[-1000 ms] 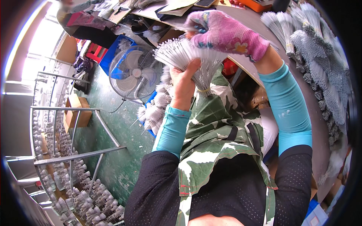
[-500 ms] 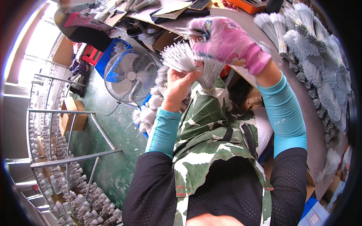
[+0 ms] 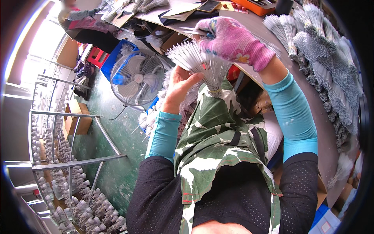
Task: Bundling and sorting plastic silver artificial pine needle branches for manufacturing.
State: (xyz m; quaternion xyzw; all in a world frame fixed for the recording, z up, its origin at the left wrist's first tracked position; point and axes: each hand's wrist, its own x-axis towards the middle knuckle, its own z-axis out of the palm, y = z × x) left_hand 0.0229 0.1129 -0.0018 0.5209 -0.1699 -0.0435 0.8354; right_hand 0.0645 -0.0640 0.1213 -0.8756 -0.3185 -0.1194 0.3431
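Note:
A bundle of thin, whitish wire-like stems [image 3: 213, 76] with small knobbed tips fans out above my lap, tied round near its lower end. My left hand [image 3: 179, 86], bare, is closed round its left side, thumb in front and most fingers hidden behind the stems. Over the top of the bundle is my right hand [image 3: 233, 42] in a pink flowered knit glove, its fingers curled round a slim metal tool [image 3: 190, 31]. The tool's pointed end sticks out to the left; the glove covers the rest, so its kind is unclear.
A worktable [image 3: 300, 105] curves along my right, with heaped grey stem bundles [image 3: 327, 70]. To the left stand a fan [image 3: 138, 78], a blue bin [image 3: 117, 58], a cardboard box [image 3: 76, 119] and a metal rack [image 3: 78, 163]. Another person [image 3: 87, 27] is at the far left.
My left hand has shifted slightly left and the stems fan out differently beside it. My right hand stays over the bundle with the tool. The other person shows more at the upper left.

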